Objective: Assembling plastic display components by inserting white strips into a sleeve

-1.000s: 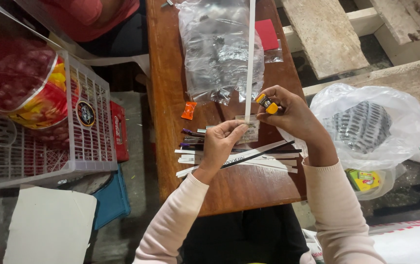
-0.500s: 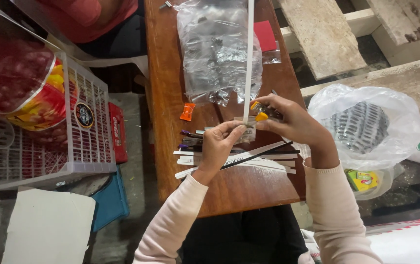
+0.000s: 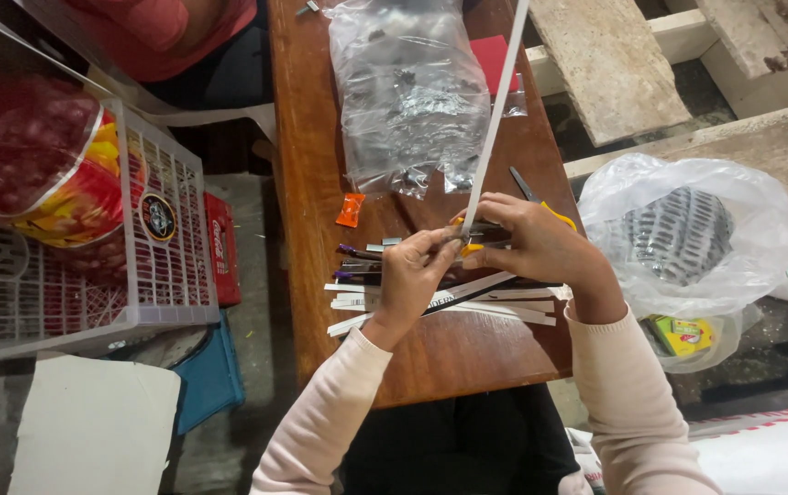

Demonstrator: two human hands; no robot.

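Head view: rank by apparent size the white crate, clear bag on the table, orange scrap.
1. white crate, though it may sit nearer the camera
2. clear bag
3. orange scrap, by far the smallest

I see a long white strip [image 3: 495, 115] running up from my hands over a reddish-brown wooden counter [image 3: 449, 353], with scissors [image 3: 550, 213] showing yellow handles and more white strips [image 3: 467, 307], some printed in black, lying flat. A small orange piece [image 3: 350, 210], purple-tipped pens [image 3: 357, 264], a red card [image 3: 493, 60] and a clear bag [image 3: 407, 96] of dark grey bits sit farther up. My sleeves [image 3: 320, 431] are pale pink; the basket [image 3: 165, 266] off the counter is white lattice holding red-and-yellow packaging.
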